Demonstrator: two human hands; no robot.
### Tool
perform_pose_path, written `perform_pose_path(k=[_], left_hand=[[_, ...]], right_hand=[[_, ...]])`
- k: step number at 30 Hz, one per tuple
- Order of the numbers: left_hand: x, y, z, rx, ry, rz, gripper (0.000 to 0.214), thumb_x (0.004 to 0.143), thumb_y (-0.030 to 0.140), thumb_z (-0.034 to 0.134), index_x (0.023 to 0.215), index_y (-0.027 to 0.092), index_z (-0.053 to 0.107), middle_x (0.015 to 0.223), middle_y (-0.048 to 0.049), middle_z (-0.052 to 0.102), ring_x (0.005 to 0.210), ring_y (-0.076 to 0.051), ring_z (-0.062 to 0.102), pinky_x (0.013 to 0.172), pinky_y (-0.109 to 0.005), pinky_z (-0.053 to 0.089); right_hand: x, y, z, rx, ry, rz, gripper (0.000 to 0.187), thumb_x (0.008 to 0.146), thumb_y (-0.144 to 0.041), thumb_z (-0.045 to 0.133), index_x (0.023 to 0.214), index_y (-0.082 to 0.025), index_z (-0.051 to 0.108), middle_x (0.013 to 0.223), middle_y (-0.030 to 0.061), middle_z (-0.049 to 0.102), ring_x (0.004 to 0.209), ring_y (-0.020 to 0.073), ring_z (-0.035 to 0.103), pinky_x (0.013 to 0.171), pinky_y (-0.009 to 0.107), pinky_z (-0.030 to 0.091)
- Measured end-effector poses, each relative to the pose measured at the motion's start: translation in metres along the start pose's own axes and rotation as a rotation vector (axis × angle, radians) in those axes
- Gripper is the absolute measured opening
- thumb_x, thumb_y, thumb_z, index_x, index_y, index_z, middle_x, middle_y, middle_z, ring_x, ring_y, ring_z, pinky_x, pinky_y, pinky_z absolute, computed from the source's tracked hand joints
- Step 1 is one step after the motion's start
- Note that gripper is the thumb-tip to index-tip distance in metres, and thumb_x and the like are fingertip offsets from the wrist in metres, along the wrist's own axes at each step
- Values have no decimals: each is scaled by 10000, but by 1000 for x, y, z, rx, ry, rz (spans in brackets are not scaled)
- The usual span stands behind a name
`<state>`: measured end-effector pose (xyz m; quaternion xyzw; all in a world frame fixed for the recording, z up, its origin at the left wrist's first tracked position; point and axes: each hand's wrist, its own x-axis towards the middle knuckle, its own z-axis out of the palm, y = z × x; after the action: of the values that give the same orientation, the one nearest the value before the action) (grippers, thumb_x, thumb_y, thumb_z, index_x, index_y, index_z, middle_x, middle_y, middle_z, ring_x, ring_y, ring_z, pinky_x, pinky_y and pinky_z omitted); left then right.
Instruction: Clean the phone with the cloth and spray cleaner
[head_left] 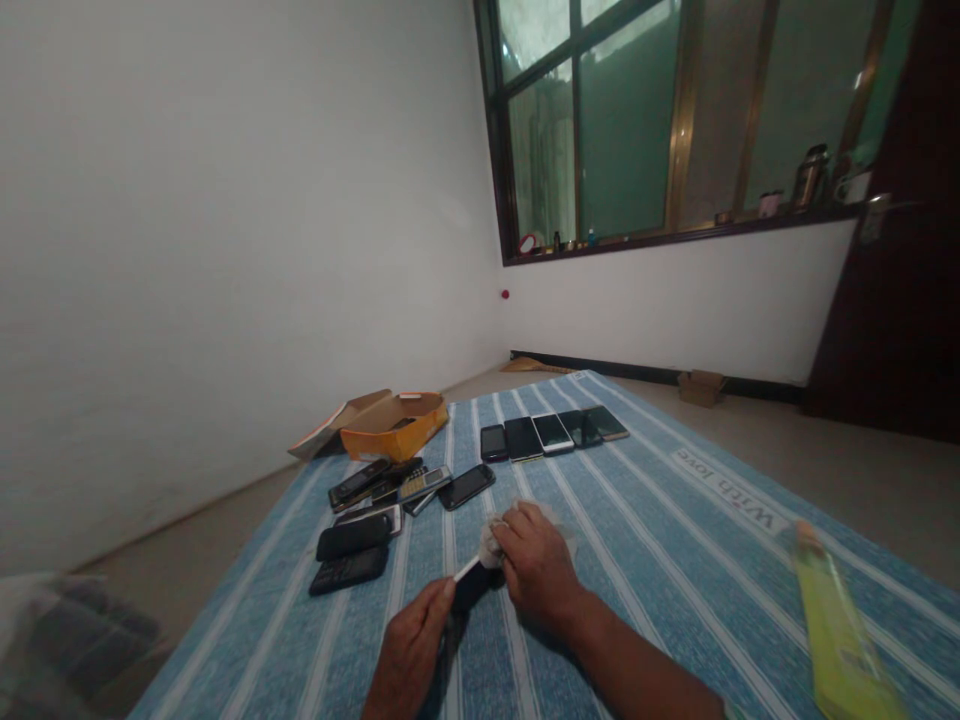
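Low in the view, my left hand (411, 645) grips one end of a dark phone (472, 586) with a pale edge, tilted above the bed-like striped surface. Closed around a crumpled whitish wipe (489, 548), my right hand (536, 562) presses it against the phone's other end. Part of the phone is hidden by the wipe and fingers. Left of my hands lies a loose pile of older phones, with a keypad phone (424, 484) and a black phone (352, 568) among them. A touchscreen phone (467, 487) lies just beyond my hands.
Farther back, several phones stand out in a row, including a white-framed phone (553, 433). An open orange box (395, 428) sits at the back left. A yellow-green bottle (840, 630) lies at right on the blue striped cloth (675, 570).
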<state>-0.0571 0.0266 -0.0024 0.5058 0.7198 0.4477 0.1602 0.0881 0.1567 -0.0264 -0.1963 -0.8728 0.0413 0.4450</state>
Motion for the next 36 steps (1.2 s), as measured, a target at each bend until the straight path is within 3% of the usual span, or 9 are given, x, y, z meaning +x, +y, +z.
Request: perform_pose_path(k=[4, 10, 16, 21, 26, 32, 36], left_hand=[[0, 1, -1, -1, 6, -3, 537, 838, 641, 460, 821, 177, 730, 753, -62, 720, 755, -245, 677, 739, -302, 545], [-2, 4, -2, -13, 2, -6, 554, 838, 660, 471, 828, 172, 732, 796, -66, 733, 786, -246, 682, 762, -288, 538], [-2, 8, -1, -27, 17, -5, 566, 823, 688, 487, 792, 179, 732, 765, -54, 726, 766, -245, 674, 766, -288, 544], [-1, 6, 0, -26, 24, 3, 535, 825, 669, 494, 771, 192, 728, 715, -41, 706, 732, -239, 664, 739, -290, 548], [-1, 4, 0, -37, 17, -15, 514, 824, 634, 500, 810, 176, 733, 775, -61, 729, 782, -255, 680, 754, -305, 541], [-1, 5, 0, -38, 3, -19, 515, 845, 613, 491, 837, 165, 744, 735, -53, 716, 764, -253, 669, 717, -309, 534], [-1, 5, 2, -92, -2, 8, 495, 842, 599, 521, 851, 160, 749, 813, -72, 748, 815, -255, 680, 802, -319, 538]], right_hand=[[2, 10, -4, 11, 37, 61, 385, 742, 14, 530, 1060, -166, 650, 1029, 98, 620, 1058, 273, 467, 1007, 417, 437], [2, 23, 2, 123, 65, 212, 390, 696, 37, 487, 961, -190, 660, 951, 71, 633, 939, 230, 528, 876, 355, 464], [0, 33, 9, 182, 111, 336, 414, 718, 40, 460, 1004, -172, 671, 923, 61, 656, 891, 205, 577, 824, 315, 472], [-3, 20, 7, 11, 100, 115, 362, 758, 26, 490, 1020, -164, 653, 981, 100, 628, 956, 250, 528, 894, 392, 478], [-3, 1, 8, -14, 73, -68, 356, 822, -17, 503, 1127, -143, 635, 1060, 125, 618, 1075, 277, 480, 1020, 454, 443], [-2, 2, 3, -2, 24, -51, 324, 837, -32, 499, 1106, -132, 648, 1009, 121, 620, 1058, 275, 476, 961, 431, 483], [-4, -13, 8, 30, 12, -138, 323, 842, -59, 528, 1140, -120, 637, 1048, 127, 625, 1042, 271, 488, 987, 428, 470]])
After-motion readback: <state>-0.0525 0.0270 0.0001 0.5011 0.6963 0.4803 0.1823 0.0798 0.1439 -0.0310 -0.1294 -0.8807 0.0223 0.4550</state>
